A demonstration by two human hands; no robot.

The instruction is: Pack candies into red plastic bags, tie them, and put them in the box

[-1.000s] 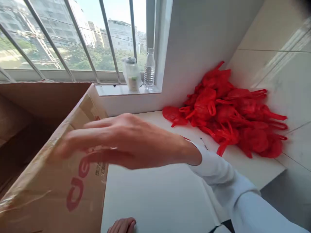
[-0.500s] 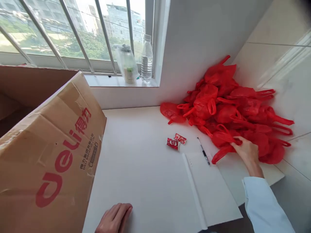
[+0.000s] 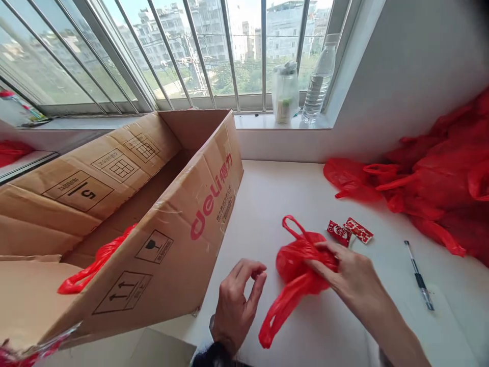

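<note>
Pinching a crumpled, glossy red plastic bag [image 3: 301, 265] with dangling loop handles, the right hand [image 3: 353, 280] grips it.

The red bag [image 3: 303, 260] is showing as thin, crinkled, glossy plastic. The cardboard box [image 3: 168, 244] is looking matt brown, with shiny clear tape wrinkling along its edges. The white tabletop [image 3: 267, 199] is appearing smooth and matt.

The cardboard box [image 3: 160, 239] carries the red brand "deli" on its side, with Chinese characters just beside it; below the brand stand a fragile-glass sign and an up-arrows sign; its far flap shows the number "5".
</note>
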